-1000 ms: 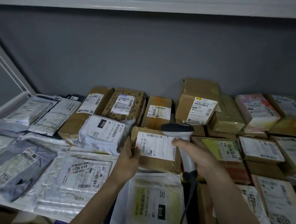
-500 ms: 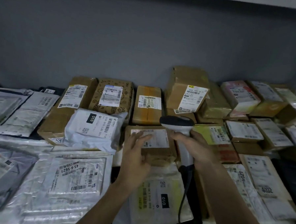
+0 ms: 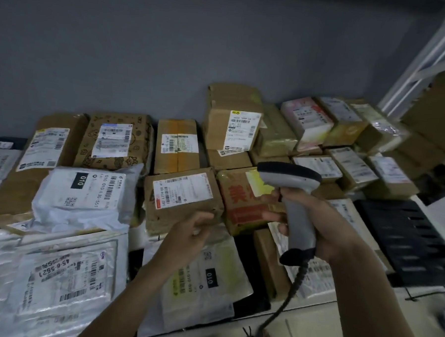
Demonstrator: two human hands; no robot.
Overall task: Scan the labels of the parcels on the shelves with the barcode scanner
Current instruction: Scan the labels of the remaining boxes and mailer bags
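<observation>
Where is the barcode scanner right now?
In the head view, the barcode scanner is right of centre, upright in the right hand, its head above the red-printed box beside the brown parcel.

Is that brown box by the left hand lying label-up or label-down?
Label-up: the brown box shows its white label on top; the left hand is at its front edge.

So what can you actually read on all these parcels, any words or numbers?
"010": black patch on the white mailer bag.
"010": black patch on the white bag near the front.
"45-6-5621": label on the clear-wrapped flat parcel.
One large red character, half hidden: the red-printed box.
All other labels: barcodes and print too small or blurred.
</observation>
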